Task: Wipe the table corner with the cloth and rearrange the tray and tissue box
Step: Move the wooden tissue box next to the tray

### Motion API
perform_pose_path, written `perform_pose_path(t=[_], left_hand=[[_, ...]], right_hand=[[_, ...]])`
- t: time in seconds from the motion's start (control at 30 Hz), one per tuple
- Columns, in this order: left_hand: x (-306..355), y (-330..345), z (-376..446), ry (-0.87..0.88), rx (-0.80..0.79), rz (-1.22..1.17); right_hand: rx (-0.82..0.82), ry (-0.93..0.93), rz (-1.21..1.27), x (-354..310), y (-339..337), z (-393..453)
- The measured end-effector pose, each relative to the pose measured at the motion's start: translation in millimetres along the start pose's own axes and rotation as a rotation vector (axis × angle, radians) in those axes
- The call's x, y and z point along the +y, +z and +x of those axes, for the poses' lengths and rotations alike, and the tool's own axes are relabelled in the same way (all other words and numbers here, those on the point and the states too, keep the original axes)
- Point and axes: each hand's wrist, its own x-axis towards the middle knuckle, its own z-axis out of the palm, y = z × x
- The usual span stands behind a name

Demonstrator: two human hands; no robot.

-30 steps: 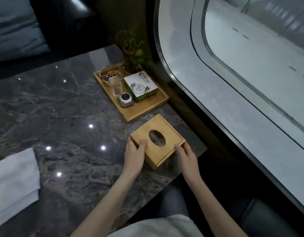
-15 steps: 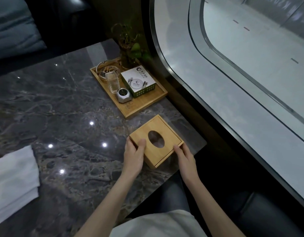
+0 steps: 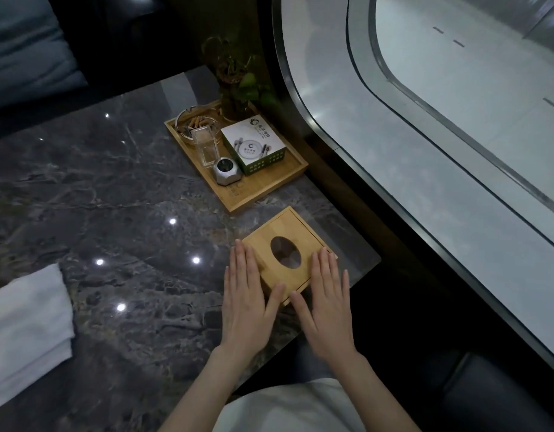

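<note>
A square wooden tissue box (image 3: 287, 225) with an oval hole in its lid sits turned like a diamond near the table's right corner. My left hand (image 3: 247, 296) lies flat with straight fingers against its left side. My right hand (image 3: 327, 302) lies flat in the same way against its right side, and both thumbs meet near the box's front corner. Neither hand curls around the box. Just behind it, a wooden tray (image 3: 263, 198) rests on the dark marble table (image 3: 113, 198). A folded white cloth (image 3: 26, 325) lies at the left edge, far from both hands.
The tray holds a glass ashtray (image 3: 197, 123), a clear holder (image 3: 205, 148), a silver faceted object (image 3: 226, 171), a white and green carton (image 3: 252, 145) and a potted plant (image 3: 238, 85). A curved window ledge (image 3: 394, 182) runs along the right. The table edge is close to my body.
My hands have gone from gripping the box's sides with bent fingers to lying flat and straight along it. The box has stayed in about the same spot.
</note>
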Motion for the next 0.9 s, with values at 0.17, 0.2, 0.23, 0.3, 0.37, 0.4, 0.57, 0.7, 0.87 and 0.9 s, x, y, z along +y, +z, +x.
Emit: perform_pose_path(t=[0.17,0.2,0.23,0.3,0.37,0.4,0.57,0.7,0.87,0.9], left_hand=[[4,4,1,-0.025,0.014,-0.017],[5,5,1,-0.028,0.020,-0.014],[6,6,2,-0.028,0.027,-0.013],[7,7,5,-0.030,0.037,-0.019],[8,7,11,-0.032,0.040,-0.022],[9,6,16,-0.028,0.040,-0.018],[10,8,37,-0.027,0.006,-0.010],[12,8,48,-0.026,-0.008,-0.005],[17,7,61,-0.024,0.004,-0.014],[18,7,64,-0.022,0.009,-0.013]], right_hand=[[-0.031,0.005,-0.004,1,1,1],[-0.031,0.009,-0.006,1,1,2],[-0.029,0.011,-0.006,1,0,3],[-0.024,0.013,0.001,2,-1,8],[-0.023,0.019,0.017,2,-1,15],[-0.021,0.023,0.024,2,-2,18],[-0.004,0.039,0.018,4,-4,35],[0.025,0.039,0.007,5,-4,45],[0.045,0.039,0.007,8,-3,57],[0.048,0.039,0.005,8,-4,61]])
